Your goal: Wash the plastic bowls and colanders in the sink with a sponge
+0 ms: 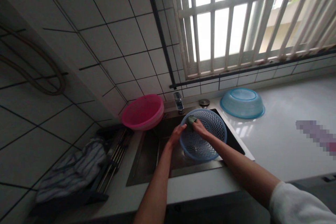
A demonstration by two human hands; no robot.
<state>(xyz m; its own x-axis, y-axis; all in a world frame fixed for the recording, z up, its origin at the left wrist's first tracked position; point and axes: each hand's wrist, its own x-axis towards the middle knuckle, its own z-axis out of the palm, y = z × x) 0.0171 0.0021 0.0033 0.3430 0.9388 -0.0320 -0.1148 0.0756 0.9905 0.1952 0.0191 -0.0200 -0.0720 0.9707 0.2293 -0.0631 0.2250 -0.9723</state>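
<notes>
A blue plastic colander (217, 129) with a perforated wall is tilted over the right part of the sink (147, 161). My left hand (177, 135) is closed on the colander's left rim. Inside it, near the far left wall, my right hand (200, 128) presses a dark green scrubbing cloth (191, 119). The cloth is small in view, and its exact kind is hard to make out. Just behind the colander stands the chrome faucet (179, 103).
A pink basin (143, 112) leans at the sink's back left corner. On the right counter (278, 140) lies an upturned blue translucent basin (243, 103). A striped cloth (76, 168) covers part of a dark rack (112, 168) at the left. A round drain stopper (204, 103) sits behind the sink.
</notes>
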